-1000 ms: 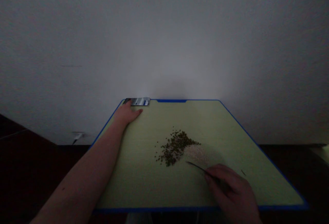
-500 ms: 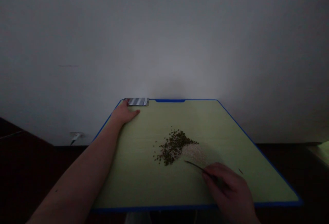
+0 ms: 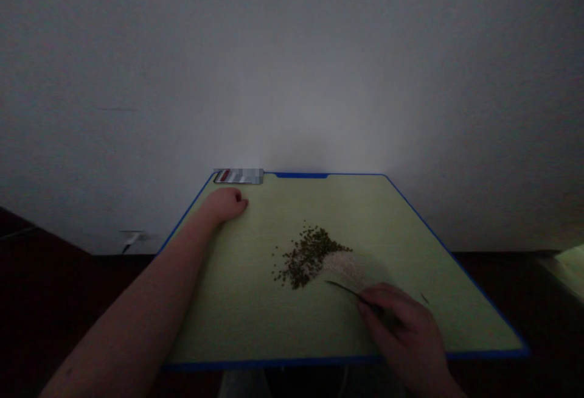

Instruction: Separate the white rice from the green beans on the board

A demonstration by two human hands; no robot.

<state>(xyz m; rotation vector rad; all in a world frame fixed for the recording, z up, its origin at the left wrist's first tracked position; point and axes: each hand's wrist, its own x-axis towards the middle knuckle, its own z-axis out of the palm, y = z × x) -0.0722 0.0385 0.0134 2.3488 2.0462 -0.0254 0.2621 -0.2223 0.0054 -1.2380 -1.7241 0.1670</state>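
My right hand (image 3: 401, 325) pinches a thin dark tool (image 3: 341, 287) with a slender, slightly curved end; its exact kind is hard to make out. The tool's tip points left, beside the near edge of a heap of small pale grains (image 3: 344, 265). Against that heap lies a scatter of dark greenish-brown beans or seeds (image 3: 310, 255), mixed with some of the pale grains. Over at the far left of the table, my left hand (image 3: 228, 203) rests with its fingers curled in. Just beyond it is a phone (image 3: 239, 176), apart from the hand.
The pale yellow-green table (image 3: 246, 319) has a blue rim, with a blue strip (image 3: 302, 175) at its far edge. A small dark sliver (image 3: 424, 297) lies at the right. Behind stands a grey wall (image 3: 292, 69) with a plug and cord (image 3: 132, 241) low on the left.
My left hand has come off the phone and curled its fingers, where before they were spread against it. The phone's screen looks different. My right hand and tool have hardly moved.
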